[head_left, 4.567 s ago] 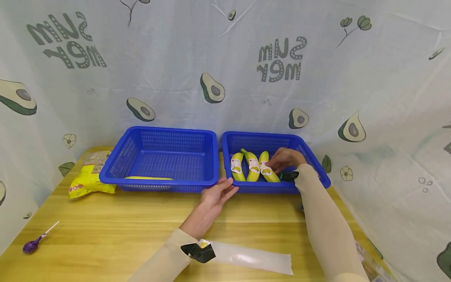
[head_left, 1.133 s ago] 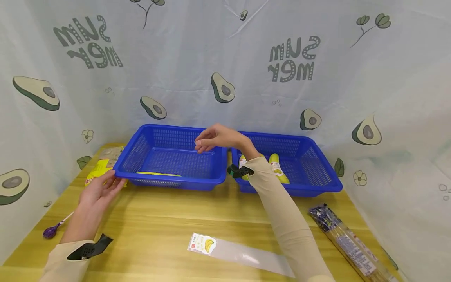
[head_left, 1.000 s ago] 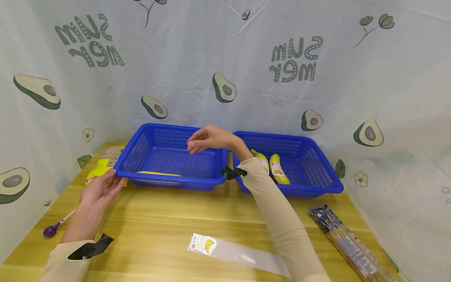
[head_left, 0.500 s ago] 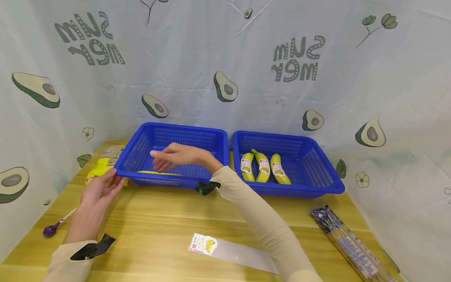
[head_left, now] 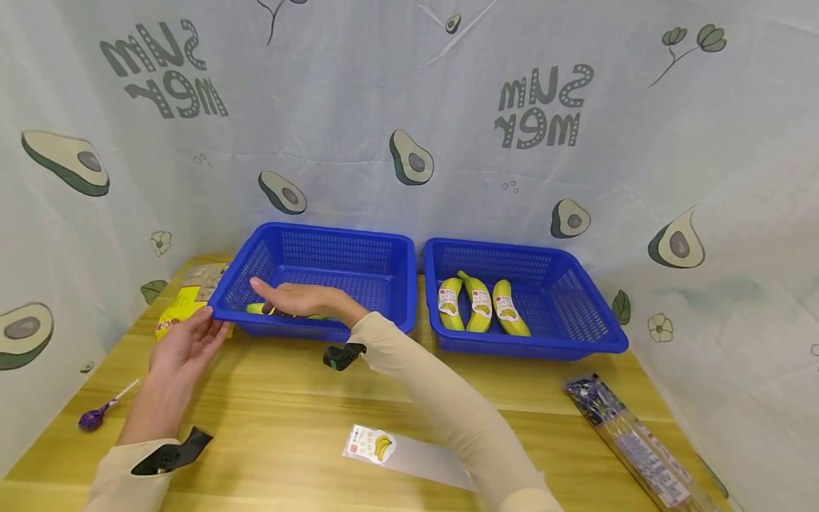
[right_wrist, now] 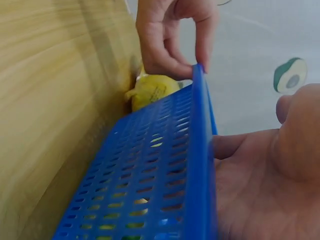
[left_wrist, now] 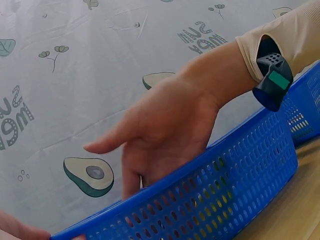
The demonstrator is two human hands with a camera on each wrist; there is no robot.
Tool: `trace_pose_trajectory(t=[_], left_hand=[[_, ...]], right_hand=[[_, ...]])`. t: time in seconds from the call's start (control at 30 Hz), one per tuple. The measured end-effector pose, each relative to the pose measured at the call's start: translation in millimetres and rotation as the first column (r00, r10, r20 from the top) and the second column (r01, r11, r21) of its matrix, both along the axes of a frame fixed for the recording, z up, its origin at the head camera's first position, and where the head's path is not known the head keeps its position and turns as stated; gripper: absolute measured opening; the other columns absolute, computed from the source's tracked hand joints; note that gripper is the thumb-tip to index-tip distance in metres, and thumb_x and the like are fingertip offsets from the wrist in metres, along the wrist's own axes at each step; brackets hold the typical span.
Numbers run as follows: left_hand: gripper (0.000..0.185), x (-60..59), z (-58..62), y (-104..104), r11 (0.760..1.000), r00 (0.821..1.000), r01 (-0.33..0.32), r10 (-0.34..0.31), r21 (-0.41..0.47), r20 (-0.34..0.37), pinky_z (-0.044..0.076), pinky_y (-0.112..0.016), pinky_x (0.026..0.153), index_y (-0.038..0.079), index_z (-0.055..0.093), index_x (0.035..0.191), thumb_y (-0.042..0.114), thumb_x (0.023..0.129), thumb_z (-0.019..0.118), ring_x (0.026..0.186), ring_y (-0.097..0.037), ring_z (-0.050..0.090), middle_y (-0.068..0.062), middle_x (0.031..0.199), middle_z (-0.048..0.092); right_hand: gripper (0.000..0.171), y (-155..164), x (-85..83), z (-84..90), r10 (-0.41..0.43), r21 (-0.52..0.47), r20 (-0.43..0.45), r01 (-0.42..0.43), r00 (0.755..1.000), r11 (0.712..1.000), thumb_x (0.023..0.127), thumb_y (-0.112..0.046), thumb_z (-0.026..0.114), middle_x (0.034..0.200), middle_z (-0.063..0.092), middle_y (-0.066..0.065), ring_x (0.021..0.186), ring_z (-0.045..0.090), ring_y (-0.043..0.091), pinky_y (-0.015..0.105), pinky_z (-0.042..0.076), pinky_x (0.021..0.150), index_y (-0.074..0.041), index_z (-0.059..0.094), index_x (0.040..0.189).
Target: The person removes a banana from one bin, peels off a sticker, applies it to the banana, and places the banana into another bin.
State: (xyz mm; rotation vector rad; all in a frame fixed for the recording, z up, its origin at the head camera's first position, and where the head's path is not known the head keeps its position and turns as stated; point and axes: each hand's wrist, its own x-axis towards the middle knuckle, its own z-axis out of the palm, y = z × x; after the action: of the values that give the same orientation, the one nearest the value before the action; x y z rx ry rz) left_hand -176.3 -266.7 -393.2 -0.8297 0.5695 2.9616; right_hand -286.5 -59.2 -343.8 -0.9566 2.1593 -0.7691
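Note:
Thumb and fingers of my left hand (head_left: pixel 180 350) pinch the rim of the left blue plastic basket (head_left: pixel 335 249) at its near left corner. The right wrist view shows this grip on the rim (right_wrist: pixel 200 100) up close. My right hand (head_left: pixel 299 299) reaches into that same basket, over a banana (head_left: pixel 254 308) lying along the near wall. Its thumb sticks out straight, while its fingers point down behind the wall, their tips hidden. Through the slots, yellow shows in the left wrist view. Three bananas (head_left: pixel 478 302) with white labels lie in the right blue basket (head_left: pixel 576 306).
A yellow bag (head_left: pixel 182 302) stands left of the left basket. A purple lollipop (head_left: pixel 92 419) lies at the table's left. In front is a clear sleeve with a banana label (head_left: pixel 371 444); a long clear packet (head_left: pixel 633 441) lies right. A printed curtain (head_left: pixel 345 107) hangs behind.
My right hand has left the right basket and moved left and down into the left basket. My left hand went from between the baskets to the left basket's corner, then stayed.

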Motion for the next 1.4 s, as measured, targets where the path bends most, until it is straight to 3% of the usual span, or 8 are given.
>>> trace_pose_trajectory(t=[0.13,0.27,0.37,0.5,0.73,1.0,1.2,1.4], left_hand=[[0.018,0.9,-1.9,0.4,1.0,1.0,0.003,-0.003,-0.006,-0.001,0.061,-0.03,0.101,0.011,0.066,0.12,0.002,0.105,0.066,0.098,-0.016,0.067,-0.008,0.101,0.068],[0.019,0.9,-2.3,0.1,1.0,1.0,0.002,-0.002,-0.002,-0.006,0.061,-0.03,0.101,0.011,0.066,0.121,0.001,0.105,0.066,0.099,-0.016,0.067,-0.008,0.101,0.069],[0.019,0.5,-2.1,-0.8,1.0,1.0,0.002,-0.001,0.006,-0.01,0.061,-0.03,0.101,0.011,0.066,0.122,0.001,0.105,0.065,0.1,-0.016,0.067,-0.008,0.102,0.069],[0.019,0.0,-2.0,-0.9,1.0,1.0,0.002,-0.002,0.016,-0.015,0.061,-0.031,0.1,0.01,0.065,0.121,0.0,0.105,0.065,0.098,-0.017,0.068,-0.009,0.101,0.069],[0.018,0.2,-2.5,-1.3,1.0,1.0,0.002,-0.002,0.026,-0.016,0.062,-0.031,0.099,0.01,0.064,0.12,0.0,0.105,0.065,0.097,-0.017,0.068,-0.008,0.101,0.068],[0.018,0.1,-3.1,-1.5,1.0,1.0,-0.006,0.006,0.015,-0.005,0.062,-0.03,0.1,0.011,0.065,0.12,0.001,0.105,0.065,0.097,-0.017,0.068,-0.008,0.099,0.067],[0.016,1.6,-3.4,-4.1,1.0,1.0,-0.003,0.004,0.017,-0.017,0.062,-0.03,0.099,0.01,0.064,0.119,0.001,0.105,0.064,0.096,-0.017,0.067,-0.008,0.1,0.066],[0.015,0.8,-1.3,-1.8,1.0,1.0,-0.003,0.003,0.01,-0.01,0.061,-0.03,0.101,0.009,0.065,0.117,0.0,0.105,0.065,0.098,-0.017,0.068,-0.008,0.1,0.068]], right_hand=[[0.091,4.6,-7.9,-3.9,-0.005,0.027,0.019,0.005,1.0,1.0,0.114,-0.061,0.008,0.129,0.067,0.017,0.115,0.064,0.019,0.029,0.052,0.098,0.009,0.062,0.138],[0.094,17.7,-20.3,-4.9,-0.051,0.02,0.059,0.05,0.997,0.999,0.114,-0.062,0.009,0.102,0.061,0.015,0.084,0.053,0.015,0.03,0.052,0.083,0.016,0.061,0.116],[0.093,30.6,-31.3,-3.7,-0.094,0.055,0.072,0.091,0.993,0.994,0.114,-0.062,0.011,0.13,0.071,0.02,0.109,0.072,0.022,0.033,0.058,0.101,0.01,0.064,0.137],[0.093,47.5,-44.6,0.0,-0.103,0.126,0.063,0.094,0.993,0.988,0.114,-0.063,0.007,0.149,0.063,0.022,0.135,0.065,0.031,0.041,0.052,0.115,0.007,0.057,0.149],[0.091,67.8,-60.9,13.5,-0.137,0.114,0.101,0.125,0.985,0.986,0.115,-0.061,0.013,0.146,0.064,0.027,0.135,0.064,0.038,0.047,0.05,0.117,0.011,0.06,0.145],[0.06,83.5,-82.1,18.0,-0.203,-0.133,0.043,0.207,0.978,0.969,0.117,-0.041,0.045,0.13,0.072,0.029,0.122,0.07,0.041,0.053,0.058,0.107,0.012,0.067,0.135],[0.036,84.3,-95.8,7.3,-0.152,-0.231,-0.046,0.137,0.987,0.963,0.105,-0.01,0.072,0.126,0.074,0.025,0.118,0.07,0.044,0.055,0.06,0.103,0.01,0.068,0.135],[0.042,86.9,-100.4,-5.1,-0.256,-0.229,-0.059,0.236,0.965,0.944,0.096,-0.007,0.083,0.13,0.074,0.022,0.117,0.072,0.032,0.045,0.059,0.106,0.008,0.07,0.132]])
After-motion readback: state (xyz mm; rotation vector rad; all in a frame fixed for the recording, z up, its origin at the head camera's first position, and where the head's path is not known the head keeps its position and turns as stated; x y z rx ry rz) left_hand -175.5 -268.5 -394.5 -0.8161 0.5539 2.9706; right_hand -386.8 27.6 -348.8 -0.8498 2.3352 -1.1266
